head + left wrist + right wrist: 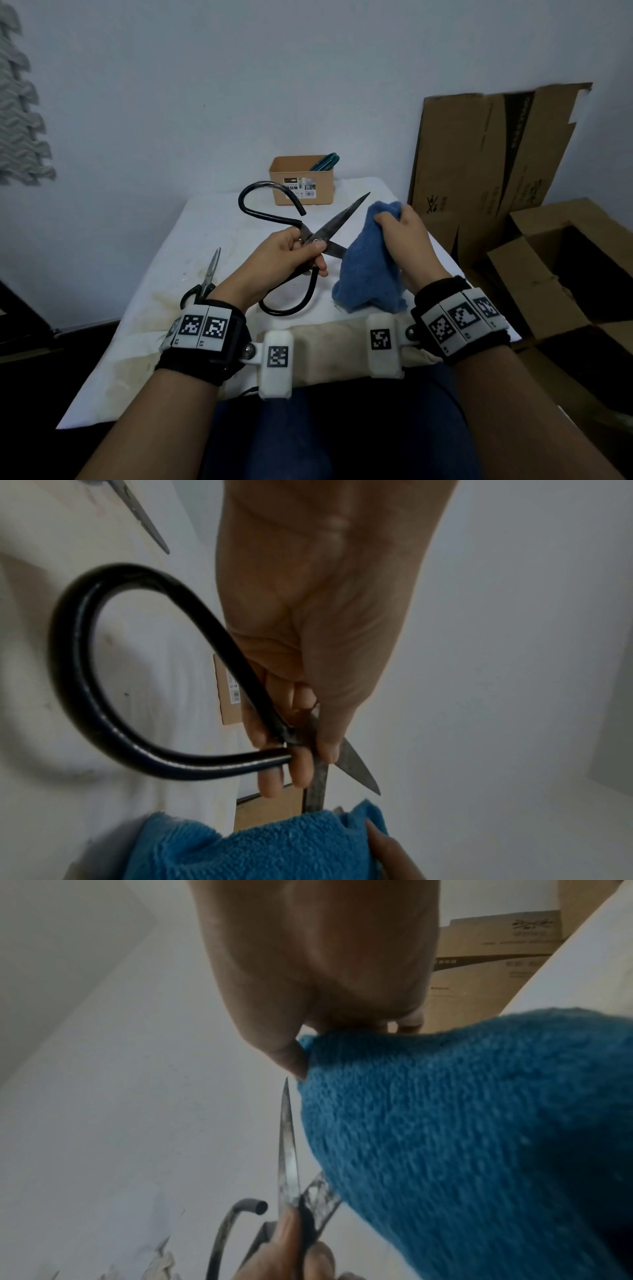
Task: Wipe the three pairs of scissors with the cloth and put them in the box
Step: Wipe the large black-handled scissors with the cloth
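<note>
My left hand (291,251) grips large black-handled scissors (337,221) near the pivot, holding them above the table with the blades spread apart. In the left wrist view my fingers (301,764) curl around the pivot of the scissors (103,674). My right hand (400,228) clutches a blue cloth (368,267) bunched over the lower blade; the upper blade points free toward the box. The cloth (462,1137) fills the right wrist view beside the blades (287,1150). Small black-handled scissors (207,279) lie on the table at left. A tan box (301,185) at the far edge holds teal-handled scissors (325,161).
The white, stained table covering (164,325) spans the work area. Flattened and open cardboard boxes (496,150) stand to the right of the table. A white wall rises behind the box.
</note>
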### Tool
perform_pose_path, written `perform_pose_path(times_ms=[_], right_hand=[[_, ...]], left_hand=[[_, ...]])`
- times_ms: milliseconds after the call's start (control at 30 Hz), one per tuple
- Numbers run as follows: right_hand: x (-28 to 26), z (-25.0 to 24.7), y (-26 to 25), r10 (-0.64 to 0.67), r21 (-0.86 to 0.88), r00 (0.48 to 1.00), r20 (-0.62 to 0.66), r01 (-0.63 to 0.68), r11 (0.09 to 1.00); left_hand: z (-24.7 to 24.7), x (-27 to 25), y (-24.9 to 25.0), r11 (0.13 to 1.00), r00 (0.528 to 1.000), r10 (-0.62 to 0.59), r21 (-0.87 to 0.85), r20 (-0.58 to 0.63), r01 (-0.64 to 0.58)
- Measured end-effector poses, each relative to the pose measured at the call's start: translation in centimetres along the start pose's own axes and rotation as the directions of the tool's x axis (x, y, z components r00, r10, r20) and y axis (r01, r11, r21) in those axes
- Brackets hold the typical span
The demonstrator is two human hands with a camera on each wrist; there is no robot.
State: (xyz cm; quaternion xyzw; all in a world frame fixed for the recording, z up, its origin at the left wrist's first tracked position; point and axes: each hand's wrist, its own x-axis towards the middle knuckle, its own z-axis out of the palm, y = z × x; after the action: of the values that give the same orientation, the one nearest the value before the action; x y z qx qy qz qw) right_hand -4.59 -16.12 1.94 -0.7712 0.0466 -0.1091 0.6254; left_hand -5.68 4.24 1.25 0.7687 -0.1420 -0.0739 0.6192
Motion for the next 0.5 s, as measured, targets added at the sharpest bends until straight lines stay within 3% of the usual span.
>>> perform_pose_path(times_ms=[133, 333, 500], right_hand=[[0.0, -0.25, -0.22, -0.123, -0.127, 0.991, 0.045, 0.127, 0.984], [-0.66, -0.42, -0.06, -0.126, 0.091, 0.991, 0.034, 0.123, 0.988], [-0.83, 0.26, 0.0, -0.09, 0.152, 0.996, -0.014, 0.091, 0.984]], left_hand=[[0.21, 0.22, -0.34, 0.999, 1.0, -0.016, -0.029, -0.012, 0.016], [0.62, 0.56, -0.58, 0.999, 0.999, -0.017, -0.038, -0.037, 0.016], [0.83, 0.86, -0.37, 1.0, 1.0, 0.004, -0.011, 0.009, -0.004]])
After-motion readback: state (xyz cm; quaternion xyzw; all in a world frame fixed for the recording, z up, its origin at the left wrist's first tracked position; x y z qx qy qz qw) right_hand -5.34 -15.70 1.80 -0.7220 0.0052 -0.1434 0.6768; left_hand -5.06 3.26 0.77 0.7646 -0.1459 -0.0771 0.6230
